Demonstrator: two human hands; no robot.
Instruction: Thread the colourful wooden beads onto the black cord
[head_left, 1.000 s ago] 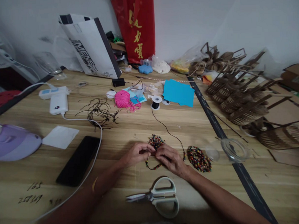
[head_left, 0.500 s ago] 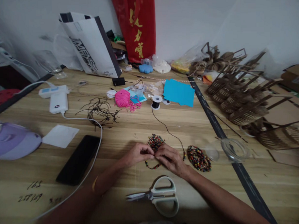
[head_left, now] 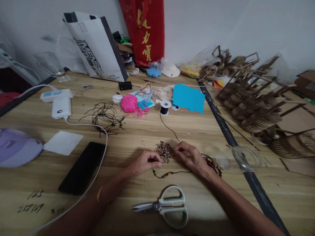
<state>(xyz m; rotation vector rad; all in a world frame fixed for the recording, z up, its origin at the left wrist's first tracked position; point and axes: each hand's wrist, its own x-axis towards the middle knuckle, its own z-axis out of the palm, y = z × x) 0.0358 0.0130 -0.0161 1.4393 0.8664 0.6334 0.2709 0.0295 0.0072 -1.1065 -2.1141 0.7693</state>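
My left hand (head_left: 146, 162) is closed, thumb and forefinger pinching the end of a thin black cord (head_left: 180, 172). A few colourful beads (head_left: 167, 174) are strung on this cord, which loops below the fingers and passes under my right hand. At the right edge of a pile of loose multicoloured beads (head_left: 164, 151), my right hand (head_left: 191, 158) has its fingertips pinched together; whatever lies between them is too small to make out. Partly behind that hand lies a coil of strung beads (head_left: 214, 167). Scissors (head_left: 173, 204) with pale handles rest nearer to me, blades pointing left.
A spool of black cord (head_left: 164, 109) stands beyond the beads, near pink yarn (head_left: 129, 103) and blue sheets (head_left: 188, 98). To the left are a black phone (head_left: 82, 168) and a white cable (head_left: 106, 137). Small woven baskets (head_left: 257, 107) crowd the right side.
My right hand has moved away from my left fingertips, rightward and up to the edge of the bead pile. More of the pile and the strung cord now shows. My left hand stays put.
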